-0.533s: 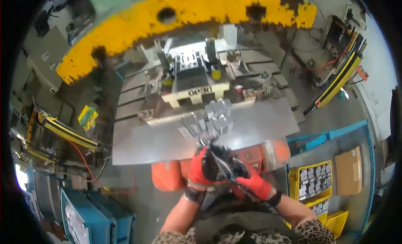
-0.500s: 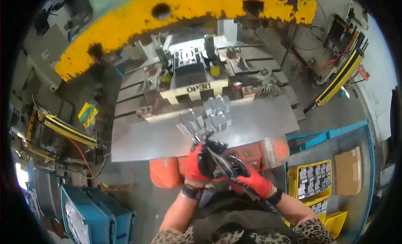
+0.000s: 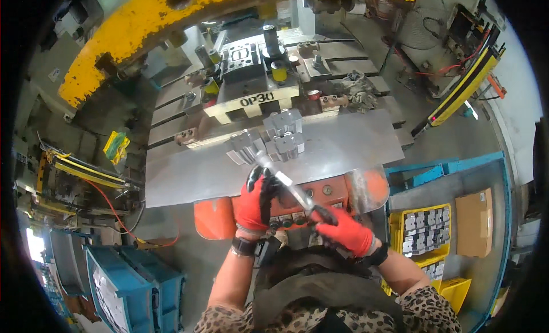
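A long, slim silver metal bar [image 3: 294, 190] with a white patch on it slants across the space in front of me. My right hand [image 3: 346, 233], in a red and black glove, is closed on its lower end. Close to its upper end is my left hand [image 3: 255, 201], also gloved, with curled fingers; what they hold, if anything, is hidden. Just past the bar's tip, several grey metal parts [image 3: 286, 143] stand grouped on the flat steel plate [image 3: 349, 141]. More of them lean together [image 3: 245, 145] at the group's left side.
Behind the plate stands a press die [image 3: 251, 107] with dark posts, beneath a chipped yellow beam [image 3: 131, 32]. An orange control box [image 3: 337, 190] sits below the plate's front edge. Yellow crates [image 3: 449, 254] of metal parts are at right; blue bins [image 3: 134, 287] at lower left.
My hands have moved apart, the left one slightly up and left. The silver bar, blurred between them before, now shows plainly. The whole view has shifted, with the beam higher.
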